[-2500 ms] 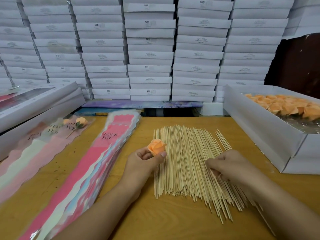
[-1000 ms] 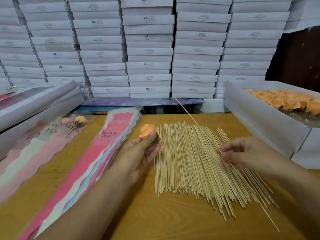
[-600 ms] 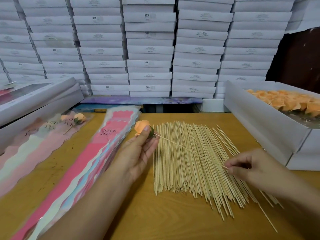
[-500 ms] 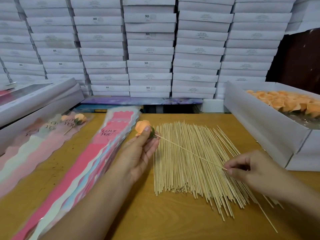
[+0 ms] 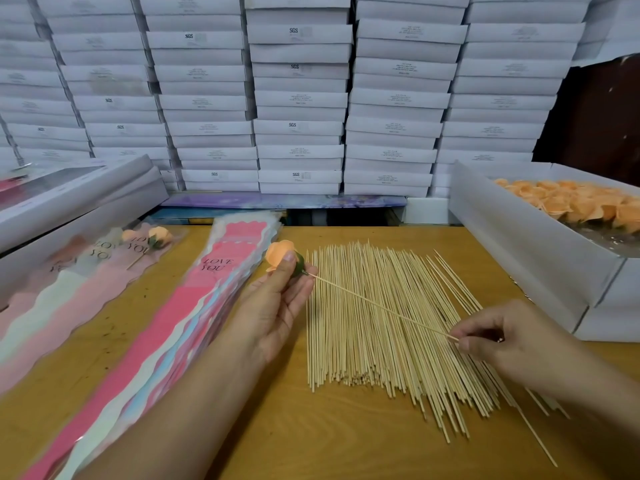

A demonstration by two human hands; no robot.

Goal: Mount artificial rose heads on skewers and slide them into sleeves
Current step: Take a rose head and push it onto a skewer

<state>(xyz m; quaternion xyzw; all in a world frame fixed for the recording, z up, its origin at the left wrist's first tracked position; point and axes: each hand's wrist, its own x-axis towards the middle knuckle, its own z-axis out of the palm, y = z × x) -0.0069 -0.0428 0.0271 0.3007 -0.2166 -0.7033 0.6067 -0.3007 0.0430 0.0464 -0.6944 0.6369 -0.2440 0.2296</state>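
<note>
orange rose head (image 5: 279,255) sits pinched in our left hand (image 5: 277,303), above the surface (image 5: 311,427) left of the skewer pile (image 5: 388,327); our right hand (image 5: 502,337) pinches the skewer (image 5: 381,306) meeting its base.

Wooden table (image 5: 346,445): stacked white boxes (image 5: 298,98) behind its far edge; purple sheet (image 5: 284,201) beneath the stacks.

orange rose head (image 5: 280,254), pink sleeves (image 5: 194,306), white boxes (image 5: 299,98)
</note>
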